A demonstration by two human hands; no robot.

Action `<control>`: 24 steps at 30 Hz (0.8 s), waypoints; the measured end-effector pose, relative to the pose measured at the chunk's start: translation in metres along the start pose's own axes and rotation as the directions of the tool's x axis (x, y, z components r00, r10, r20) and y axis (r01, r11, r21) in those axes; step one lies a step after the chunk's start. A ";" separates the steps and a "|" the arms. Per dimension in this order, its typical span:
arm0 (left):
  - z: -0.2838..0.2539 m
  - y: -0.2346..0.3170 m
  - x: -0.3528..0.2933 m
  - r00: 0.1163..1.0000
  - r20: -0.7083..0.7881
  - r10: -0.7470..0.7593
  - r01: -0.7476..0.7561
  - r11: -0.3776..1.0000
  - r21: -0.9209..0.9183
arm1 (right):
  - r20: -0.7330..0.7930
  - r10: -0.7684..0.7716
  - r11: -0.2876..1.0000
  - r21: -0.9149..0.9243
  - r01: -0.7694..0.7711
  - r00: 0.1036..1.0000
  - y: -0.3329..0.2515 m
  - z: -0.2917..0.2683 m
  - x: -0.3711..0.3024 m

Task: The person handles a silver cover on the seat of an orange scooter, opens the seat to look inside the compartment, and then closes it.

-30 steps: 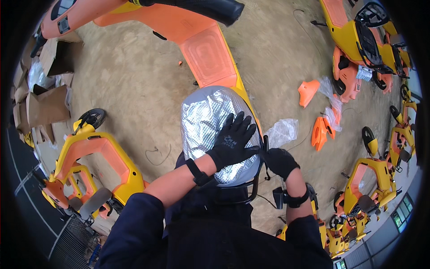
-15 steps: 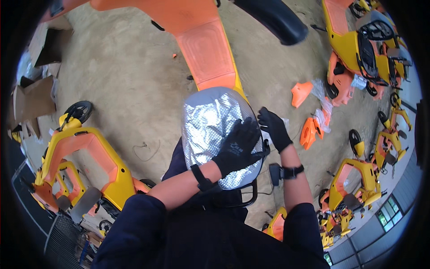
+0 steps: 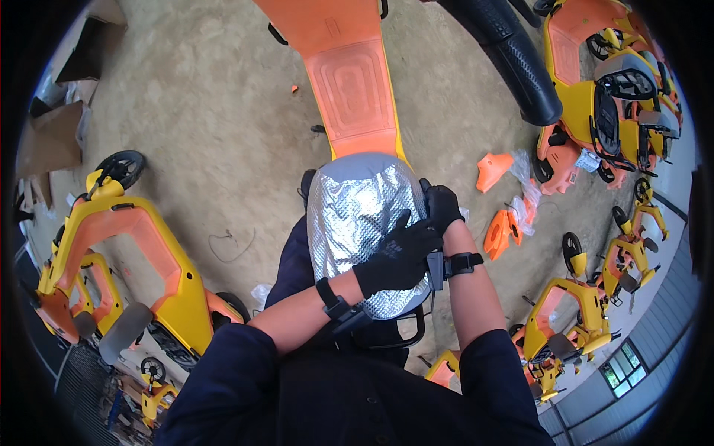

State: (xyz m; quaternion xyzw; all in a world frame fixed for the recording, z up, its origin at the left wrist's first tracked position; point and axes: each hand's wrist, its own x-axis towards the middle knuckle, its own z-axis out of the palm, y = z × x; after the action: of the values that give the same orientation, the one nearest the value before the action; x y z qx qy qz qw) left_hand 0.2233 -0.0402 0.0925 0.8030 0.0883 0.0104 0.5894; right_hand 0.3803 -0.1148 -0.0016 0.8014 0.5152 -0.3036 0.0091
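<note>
Since 0.5 s ago, the right hand (image 3: pixel 443 209) has moved in from just beside the silver seat cover (image 3: pixel 336 239) to its right edge, curled there, though whether it grips anything cannot be told. The left hand (image 3: pixel 400 256) lies loosely open, palm down, on the cover, behind the orange scooter footboard (image 3: pixel 352 97); the step seems to be working that edge, calling next for steady left-hand pressure and a sure right-hand pinch.

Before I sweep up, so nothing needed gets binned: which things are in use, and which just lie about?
In use:
silver seat, left hand on top, right hand at its right edge
scooter beneath

Lying about:
orange panels
plastic wrap
cardboard boxes
</note>
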 end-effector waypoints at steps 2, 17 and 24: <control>-0.005 0.005 -0.006 0.999 0.030 -0.023 0.023 1.000 0.010 | -0.005 0.027 0.994 -0.110 -0.028 1.000 0.006 0.014 0.001; -0.050 -0.143 -0.077 0.223 0.029 -0.974 0.545 0.100 -0.832 | 0.068 0.385 0.913 0.117 -0.391 0.920 -0.008 0.002 0.000; -0.050 -0.150 -0.086 0.178 -0.068 -0.982 0.678 0.172 -0.715 | 0.074 0.256 0.965 0.036 -0.259 0.964 -0.010 -0.001 0.006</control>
State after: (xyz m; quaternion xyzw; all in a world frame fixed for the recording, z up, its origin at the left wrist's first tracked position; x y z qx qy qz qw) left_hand 0.1130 0.0374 -0.0269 0.3564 0.6869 -0.0906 0.6269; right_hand 0.3744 -0.1045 -0.0008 0.8508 0.3989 -0.3387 0.0479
